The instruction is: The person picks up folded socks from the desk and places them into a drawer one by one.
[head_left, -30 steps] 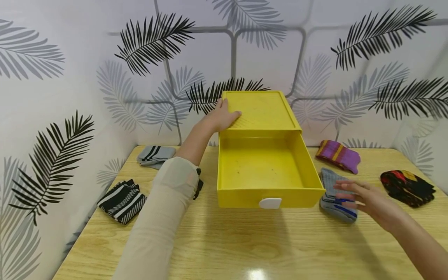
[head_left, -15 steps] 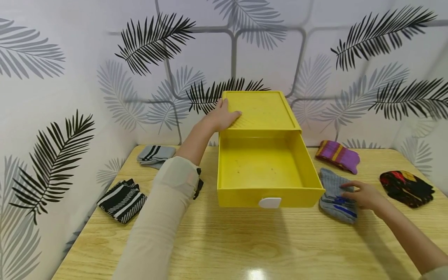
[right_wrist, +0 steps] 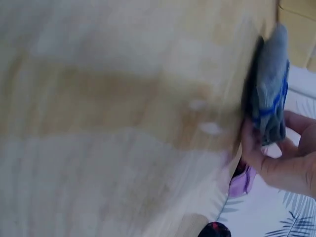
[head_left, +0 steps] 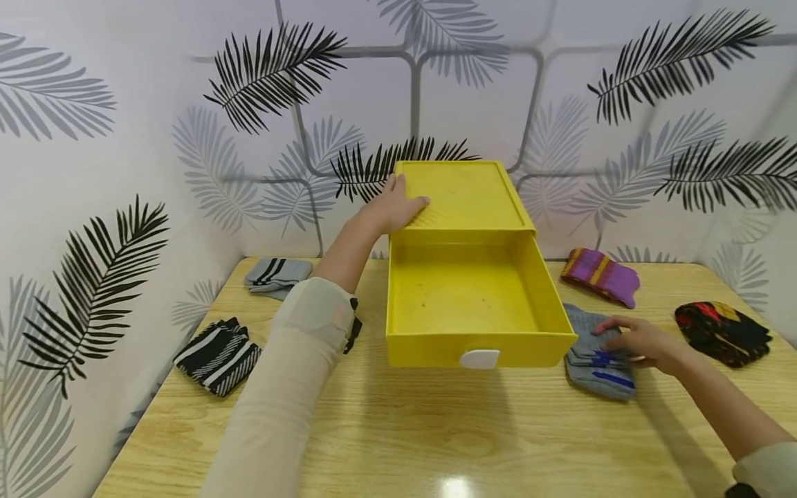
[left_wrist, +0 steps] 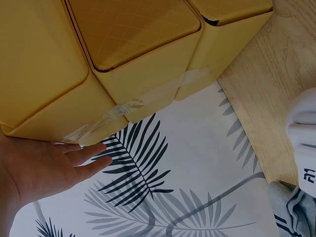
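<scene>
My left hand (head_left: 394, 207) rests on the left edge of the yellow box (head_left: 467, 194), thumb on its top and fingers straight. In the left wrist view those fingers (left_wrist: 91, 160) lie along the box's side. The pulled-out drawer (head_left: 423, 351) has a white handle (head_left: 480, 359) and bare yellow inside. Right of it, my right hand (head_left: 650, 346) pinches a folded grey sock with blue marks (head_left: 598, 384), by its right edge. The right wrist view shows this sock (right_wrist: 271, 74) between thumb and fingers, close to the tabletop.
A purple-and-yellow sock (head_left: 600, 277) and a black, red and yellow patterned one (head_left: 722, 335) lie at the right. At the left are a grey sock with black stripes (head_left: 277, 274) and a black-and-white striped one (head_left: 218, 358). A patterned wall (head_left: 349, 90) stands behind the table (head_left: 436, 429).
My right hand has come in from the right and taken hold of the grey sock, which has shifted slightly left. My left hand and the box have stayed put.
</scene>
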Motion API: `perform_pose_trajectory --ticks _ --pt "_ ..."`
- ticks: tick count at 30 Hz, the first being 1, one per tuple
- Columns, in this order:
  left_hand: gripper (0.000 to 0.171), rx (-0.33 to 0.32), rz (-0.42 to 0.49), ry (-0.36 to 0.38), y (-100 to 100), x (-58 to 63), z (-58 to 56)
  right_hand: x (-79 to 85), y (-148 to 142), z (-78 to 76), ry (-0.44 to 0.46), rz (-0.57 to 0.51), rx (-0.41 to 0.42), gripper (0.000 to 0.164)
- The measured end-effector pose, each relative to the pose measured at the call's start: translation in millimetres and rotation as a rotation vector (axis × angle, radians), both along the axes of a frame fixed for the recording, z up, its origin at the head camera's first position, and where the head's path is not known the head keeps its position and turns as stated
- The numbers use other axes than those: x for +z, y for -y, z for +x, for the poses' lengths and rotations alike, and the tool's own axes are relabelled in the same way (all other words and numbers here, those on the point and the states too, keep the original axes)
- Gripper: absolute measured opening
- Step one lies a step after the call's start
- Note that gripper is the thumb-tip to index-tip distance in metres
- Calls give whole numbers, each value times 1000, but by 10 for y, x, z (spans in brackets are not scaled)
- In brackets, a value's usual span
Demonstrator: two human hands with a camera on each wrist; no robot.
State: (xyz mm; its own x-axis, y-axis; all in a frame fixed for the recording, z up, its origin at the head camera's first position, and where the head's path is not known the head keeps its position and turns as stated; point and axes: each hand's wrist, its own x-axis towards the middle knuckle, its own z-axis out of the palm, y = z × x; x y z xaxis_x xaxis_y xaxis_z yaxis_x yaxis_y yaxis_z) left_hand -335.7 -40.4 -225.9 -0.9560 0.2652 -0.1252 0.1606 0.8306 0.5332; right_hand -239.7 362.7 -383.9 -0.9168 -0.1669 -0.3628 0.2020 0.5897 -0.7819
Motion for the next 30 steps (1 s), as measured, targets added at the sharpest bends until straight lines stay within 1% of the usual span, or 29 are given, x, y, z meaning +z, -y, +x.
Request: perform_pose_trajectory --ticks 2,7,10,13,15,18,22,25,28,30 --pt "73 1 0 3 0 -2 -6 39 -25 -10 68 -79 27 40" --pt "73 -2 11 8 -6 -3 9 108 -102 -21 208 -254 67 45" --pt "73 2 4 1 -10 3 23 101 -147 -20 296 -345 67 48" --pt "72 3 -4 -3 -13 11 30 66 -172 -12 344 -410 77 52" --pt "72 1 -4 -5 -15 16 28 43 -177 -2 344 -425 89 55" --pt "73 -1 2 -4 -16 14 26 23 -174 24 313 -420 113 57" --pt "73 -4 12 2 -16 6 23 40 -168 64 295 -426 122 58" --pt "72 -5 8 -1 -16 -1 16 86 -159 84 292 -427 116 60" --pt "73 -7 5 -9 -16 -3 9 163 -150 103 262 -393 133 60" --pt "73 -7 7 -9 -15 -2 7 228 -140 110 247 -397 126 61"
